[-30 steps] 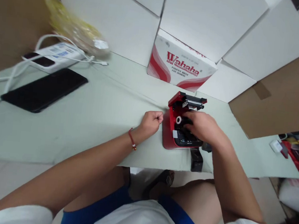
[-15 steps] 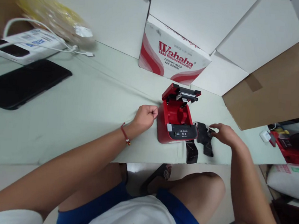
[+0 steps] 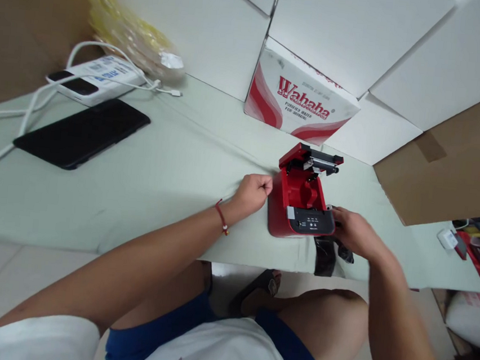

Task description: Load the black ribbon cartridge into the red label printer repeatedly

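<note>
Your right hand [image 3: 356, 233] has shifted left since the last shot, off the dark flat pieces [image 3: 325, 257] and in against the right end of the red label printer [image 3: 300, 208]. Your left hand [image 3: 252, 194] has barely moved, and its grip is still a loose fist with nothing showing in it, knuckles just beside the printer's left wall.

The right grip is half-curled, with the fingers [image 3: 338, 215] at the printer's corner. From this angle I can't tell if it's actually holding anything.

The printer sits on the pale green worktop [image 3: 137, 193] right at your front, lid hinged up and back, with the black control panel [image 3: 311, 221] facing you. The dark pieces lie just below it, partly under your wrist.

My guess is the printer's a light, stiff plastic shell, so it should be easy to lift. I'd take it by the sides of the base, though, not by that open lid or the roller bar on it, since the hinge looks like the fragile bit. The dark pieces look thin and a bit floppy, so pinch those rather than scoop.
</note>
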`<state>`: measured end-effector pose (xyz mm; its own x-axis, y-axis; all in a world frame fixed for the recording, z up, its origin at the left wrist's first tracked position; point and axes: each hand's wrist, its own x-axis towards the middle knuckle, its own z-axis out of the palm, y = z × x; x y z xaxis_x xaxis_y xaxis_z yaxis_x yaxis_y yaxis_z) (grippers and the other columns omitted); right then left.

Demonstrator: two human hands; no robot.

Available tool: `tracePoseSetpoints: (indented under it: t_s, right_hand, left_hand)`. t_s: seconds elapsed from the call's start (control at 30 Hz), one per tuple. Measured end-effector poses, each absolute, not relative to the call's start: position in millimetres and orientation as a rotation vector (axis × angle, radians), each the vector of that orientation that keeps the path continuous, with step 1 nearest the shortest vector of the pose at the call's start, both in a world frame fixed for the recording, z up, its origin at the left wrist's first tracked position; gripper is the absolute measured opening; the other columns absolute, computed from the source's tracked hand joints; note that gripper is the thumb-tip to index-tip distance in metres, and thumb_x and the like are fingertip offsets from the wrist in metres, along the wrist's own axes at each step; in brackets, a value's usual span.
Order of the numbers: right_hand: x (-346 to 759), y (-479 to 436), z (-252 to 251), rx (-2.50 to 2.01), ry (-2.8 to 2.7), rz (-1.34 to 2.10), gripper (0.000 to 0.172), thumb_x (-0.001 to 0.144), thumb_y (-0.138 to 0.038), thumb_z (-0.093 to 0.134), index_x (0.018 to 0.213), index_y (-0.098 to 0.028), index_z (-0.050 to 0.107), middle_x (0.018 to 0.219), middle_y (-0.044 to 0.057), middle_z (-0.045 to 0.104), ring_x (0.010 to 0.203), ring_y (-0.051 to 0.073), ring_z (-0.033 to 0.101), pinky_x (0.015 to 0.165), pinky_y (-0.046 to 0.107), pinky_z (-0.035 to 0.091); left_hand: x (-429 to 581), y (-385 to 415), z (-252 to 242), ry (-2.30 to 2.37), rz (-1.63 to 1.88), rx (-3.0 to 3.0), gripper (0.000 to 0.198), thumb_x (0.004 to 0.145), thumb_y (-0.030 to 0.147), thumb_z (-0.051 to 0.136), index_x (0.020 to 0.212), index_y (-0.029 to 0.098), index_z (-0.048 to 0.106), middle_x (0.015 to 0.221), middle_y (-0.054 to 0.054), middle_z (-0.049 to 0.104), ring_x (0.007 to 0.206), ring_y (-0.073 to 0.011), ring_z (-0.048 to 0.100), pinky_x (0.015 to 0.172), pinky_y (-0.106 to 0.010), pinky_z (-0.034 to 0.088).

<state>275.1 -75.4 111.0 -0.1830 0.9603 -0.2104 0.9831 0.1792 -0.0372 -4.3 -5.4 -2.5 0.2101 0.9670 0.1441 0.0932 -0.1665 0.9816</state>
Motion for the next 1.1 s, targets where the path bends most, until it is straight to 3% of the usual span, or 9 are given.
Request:
tracePoseSetpoints:
  t_s: [0.07, 0.2, 0.27, 0.47, 0.73, 0.97, 1.1]
  right_hand:
    - [286.4, -80.7, 143.1, 1.858, 2.375, -0.32, 0.026, 0.088, -0.032, 0.063, 0.111, -0.026, 0.073, 0.108, 0.006, 0.076, 0.086, 0.021, 0.071, 0.076, 0.031, 0.054]
    - [274.5, -85.3, 191.8, 1.927, 2.512, -0.298, 0.036, 0.089, -0.05, 0.063, 0.117, -0.028, 0.07, 0.091, 0.007, 0.072, 0.061, 0.019, 0.058, 0.059, 0.034, 0.05]
    - [247.9, -80.9, 190.9, 1.929, 2.569, -0.29, 0.034, 0.091, -0.046, 0.061, 0.119, -0.027, 0.068, 0.095, 0.006, 0.071, 0.062, 0.018, 0.057, 0.06, 0.034, 0.05]
    - [172.9, -56.0, 135.1, 1.937, 2.451, 0.077, 0.037, 0.089, -0.021, 0.058, 0.126, -0.024, 0.064, 0.123, 0.007, 0.068, 0.091, 0.025, 0.068, 0.076, 0.036, 0.05]
    - [154.3, -37.9, 129.1, 1.878, 2.247, 0.177, 0.042, 0.092, -0.021, 0.057, 0.134, -0.022, 0.062, 0.13, 0.011, 0.071, 0.099, 0.029, 0.07, 0.074, 0.035, 0.045]
    - [155.0, -21.1, 124.3, 1.868, 2.152, 0.169, 0.044, 0.089, -0.026, 0.06, 0.132, -0.026, 0.065, 0.104, 0.013, 0.077, 0.088, 0.032, 0.071, 0.064, 0.034, 0.038]
    - [154.4, -15.5, 122.9, 1.828, 2.187, 0.119, 0.04, 0.086, -0.023, 0.06, 0.125, -0.021, 0.067, 0.103, 0.015, 0.076, 0.088, 0.033, 0.07, 0.064, 0.034, 0.037]
  left_hand:
    - [-4.2, -5.9, -1.4, 1.053, 1.103, 1.505, 0.009, 0.055, 0.01, 0.039, 0.053, 0.019, 0.041, 0.052, 0.005, 0.04, 0.057, -0.011, 0.036, 0.059, -0.026, 0.026]
    - [-3.1, -6.4, 0.9, 1.06, 1.092, 1.514, 0.011, 0.056, 0.008, 0.04, 0.053, 0.019, 0.041, 0.052, 0.005, 0.04, 0.057, -0.0112, 0.036, 0.06, -0.027, 0.026]
    - [-2.7, -6.4, 1.6, 1.066, 1.092, 1.515, 0.012, 0.057, 0.008, 0.04, 0.053, 0.019, 0.042, 0.052, 0.005, 0.04, 0.057, -0.0112, 0.036, 0.06, -0.027, 0.026]
    - [-2.9, -5.6, 0.7, 1.073, 1.09, 1.524, 0.013, 0.059, 0.006, 0.041, 0.053, 0.018, 0.042, 0.052, 0.005, 0.041, 0.057, -0.0107, 0.035, 0.06, -0.026, 0.026]
    - [-2.3, -5.5, -1.3, 1.063, 1.093, 1.537, 0.014, 0.061, 0.006, 0.041, 0.054, 0.018, 0.043, 0.054, 0.005, 0.045, 0.057, -0.0106, 0.036, 0.059, -0.026, 0.026]
    - [-2.3, -6.2, -1.2, 1.066, 1.078, 1.565, 0.015, 0.061, 0.005, 0.041, 0.055, 0.018, 0.043, 0.055, 0.005, 0.045, 0.059, -0.0112, 0.039, 0.061, -0.027, 0.028]
    - [-2.0, -5.8, -0.5, 1.074, 1.062, 1.577, 0.016, 0.061, 0.003, 0.04, 0.055, 0.018, 0.042, 0.055, 0.004, 0.045, 0.059, -0.0113, 0.04, 0.061, -0.027, 0.028]
